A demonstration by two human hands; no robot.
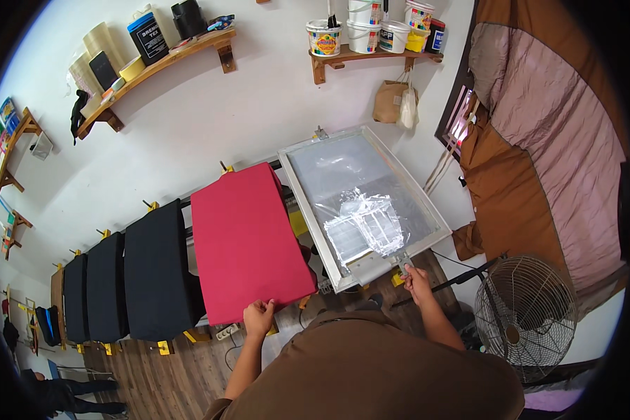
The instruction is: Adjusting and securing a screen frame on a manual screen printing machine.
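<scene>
My right hand [418,283] curls around the metal handle [404,261] at the near end of the white-smeared screen frame [310,213], which runs far and slightly left, while my left hand [259,318] touches the near edge of the red cloth [248,238], whether pinching I cannot tell.

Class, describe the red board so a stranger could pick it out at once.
Below the white wall, a row of flat boards runs from the left to the centre. The red board forms its right end, just left of the grey-framed screen, with the left hand at its near edge. Red sets it apart from the black boards.
</scene>
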